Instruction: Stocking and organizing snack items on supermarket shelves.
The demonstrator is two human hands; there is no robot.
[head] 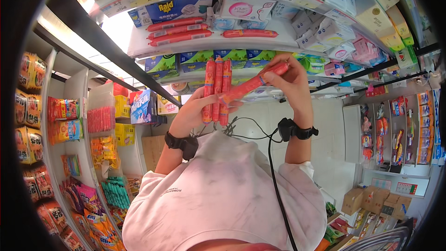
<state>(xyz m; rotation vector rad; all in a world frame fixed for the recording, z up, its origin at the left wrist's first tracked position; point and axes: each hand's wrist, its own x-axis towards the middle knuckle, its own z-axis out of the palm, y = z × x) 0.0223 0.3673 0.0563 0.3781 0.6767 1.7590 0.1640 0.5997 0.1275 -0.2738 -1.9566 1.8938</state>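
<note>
Several red-wrapped sausages (217,90) stand side by side in my left hand (191,109), its fingers behind them and its thumb across the front. My right hand (291,83) pinches the upper end of another red sausage (247,87). That one slants down to the left, its lower end over the upright sausages by my left thumb. On the white shelf (216,43) beyond my hands, three red sausages (179,31) lie stacked at the left. A single sausage (250,33) lies apart, further right on the same shelf.
Raid boxes (174,8) and pad packs (245,7) stand behind the shelf sausages. Green mosquito-coil boxes (197,59) fill the shelf below. Snack shelves (66,139) rise at my left. A black cable (275,181) hangs along my body. Cardboard boxes (374,198) sit at lower right.
</note>
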